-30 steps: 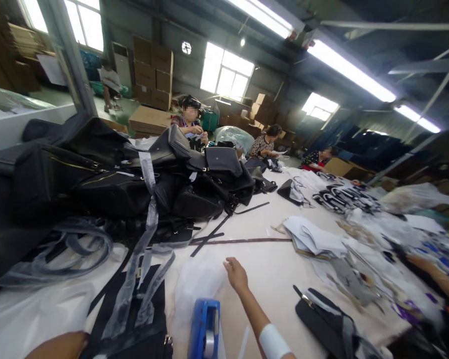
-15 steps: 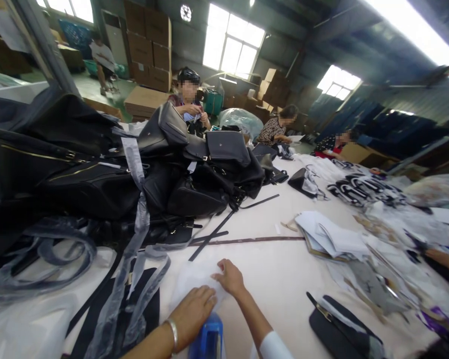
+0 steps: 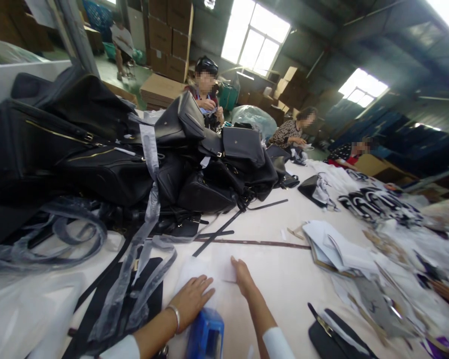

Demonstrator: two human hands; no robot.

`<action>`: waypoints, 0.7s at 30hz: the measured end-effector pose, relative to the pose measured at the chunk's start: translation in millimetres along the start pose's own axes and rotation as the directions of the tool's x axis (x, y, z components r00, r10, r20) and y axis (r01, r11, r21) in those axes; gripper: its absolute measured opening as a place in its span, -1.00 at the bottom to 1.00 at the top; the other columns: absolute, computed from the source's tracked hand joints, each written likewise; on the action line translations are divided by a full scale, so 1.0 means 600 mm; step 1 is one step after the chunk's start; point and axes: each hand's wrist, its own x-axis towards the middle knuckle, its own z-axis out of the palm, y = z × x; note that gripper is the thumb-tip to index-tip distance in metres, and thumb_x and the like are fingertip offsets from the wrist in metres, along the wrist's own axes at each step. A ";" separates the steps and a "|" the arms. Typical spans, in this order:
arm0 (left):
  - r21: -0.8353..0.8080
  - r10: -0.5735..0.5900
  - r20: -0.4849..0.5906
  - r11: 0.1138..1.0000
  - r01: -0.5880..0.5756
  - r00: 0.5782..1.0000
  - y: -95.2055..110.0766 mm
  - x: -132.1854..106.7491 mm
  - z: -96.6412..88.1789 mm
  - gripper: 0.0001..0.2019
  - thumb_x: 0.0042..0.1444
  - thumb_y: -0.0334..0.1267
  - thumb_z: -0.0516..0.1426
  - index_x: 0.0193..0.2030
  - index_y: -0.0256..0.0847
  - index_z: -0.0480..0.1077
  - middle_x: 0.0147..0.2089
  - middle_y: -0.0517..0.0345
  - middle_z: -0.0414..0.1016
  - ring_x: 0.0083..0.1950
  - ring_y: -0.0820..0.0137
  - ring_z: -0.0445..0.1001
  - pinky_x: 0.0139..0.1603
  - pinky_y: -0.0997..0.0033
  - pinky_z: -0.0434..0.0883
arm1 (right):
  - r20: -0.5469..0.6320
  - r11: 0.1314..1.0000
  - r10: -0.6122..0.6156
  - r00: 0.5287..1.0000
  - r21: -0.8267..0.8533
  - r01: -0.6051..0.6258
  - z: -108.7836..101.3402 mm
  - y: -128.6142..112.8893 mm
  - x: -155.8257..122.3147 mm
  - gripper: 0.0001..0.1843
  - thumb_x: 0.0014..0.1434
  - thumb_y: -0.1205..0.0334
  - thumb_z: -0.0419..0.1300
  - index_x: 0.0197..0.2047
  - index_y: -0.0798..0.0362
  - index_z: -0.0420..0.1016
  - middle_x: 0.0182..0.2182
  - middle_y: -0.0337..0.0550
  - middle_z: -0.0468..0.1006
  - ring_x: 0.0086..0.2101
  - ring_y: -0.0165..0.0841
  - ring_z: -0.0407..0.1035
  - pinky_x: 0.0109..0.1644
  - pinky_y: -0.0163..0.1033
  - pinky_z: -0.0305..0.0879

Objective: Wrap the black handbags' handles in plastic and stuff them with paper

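Note:
My left hand [image 3: 192,301], with a silver bangle at the wrist, lies with fingers stretched out on a thin white sheet [image 3: 190,268] on the table. My right hand [image 3: 244,279] pinches the edge of a pale, semi-clear sheet [image 3: 222,264] between thumb and fingers, just right of the left hand. Whether the two sheets are joined I cannot tell. Close below the left hand stands a blue tape dispenser [image 3: 205,334], cut off by the bottom of the view.
Black leather bags [image 3: 209,192] are heaped at the left, with plastic-wrapped straps [image 3: 151,199] hanging over them. A small black bag [image 3: 338,329] lies at the lower right, below a stack of white papers [image 3: 333,247]. Several people work across the table.
My right hand, earlier with curled fingers close to the left one, has moved right and now grips the sheet's edge. The camera has turned slightly left.

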 end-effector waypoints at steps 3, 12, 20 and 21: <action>-0.170 -0.048 0.001 0.984 0.048 0.999 0.005 0.007 -0.014 -0.50 0.08 -0.56 0.01 0.17 -0.21 0.32 0.30 -0.15 0.22 0.31 0.01 0.10 0.20 -0.11 0.10 | -0.062 0.988 -0.028 0.998 0.152 0.038 -0.011 -0.020 -0.027 -0.49 -0.11 -0.11 0.28 -0.21 0.11 0.43 -0.26 -0.03 0.58 -0.21 -0.19 0.47 -0.27 -0.19 0.42; -0.577 -0.259 -0.103 0.802 0.154 0.960 0.015 -0.042 -0.112 -0.64 0.22 -0.30 -0.04 0.11 -0.26 0.37 0.17 -0.12 0.40 0.20 0.18 0.31 0.24 0.11 0.20 | 0.057 0.916 -0.103 0.993 0.394 0.073 -0.029 -0.106 -0.224 -0.56 -0.06 -0.04 0.34 -0.20 0.05 0.42 -0.26 -0.20 0.57 -0.27 -0.31 0.46 -0.30 -0.27 0.43; -0.973 -0.394 0.074 -0.229 -0.020 0.916 0.083 -0.284 -0.203 -0.50 0.22 0.00 0.02 0.18 -0.30 0.30 0.07 -0.21 0.49 0.01 0.17 0.51 0.04 0.17 0.40 | 0.333 0.893 -0.407 0.850 -0.048 0.447 0.164 -0.074 -0.432 -0.76 0.18 0.02 0.12 -0.25 0.03 0.37 -0.39 -0.26 0.51 -0.38 -0.37 0.38 -0.31 -0.33 0.30; -0.955 -0.464 0.115 -0.296 -0.031 0.878 0.082 -0.311 -0.200 -0.51 0.17 -0.04 0.11 0.14 -0.33 0.34 0.02 -0.20 0.53 -0.04 0.16 0.53 0.03 0.16 0.41 | 0.400 0.850 -0.432 0.808 -0.118 0.513 0.185 -0.067 -0.449 -0.78 0.19 0.05 0.11 -0.27 0.03 0.37 -0.42 -0.27 0.50 -0.40 -0.38 0.37 -0.34 -0.34 0.28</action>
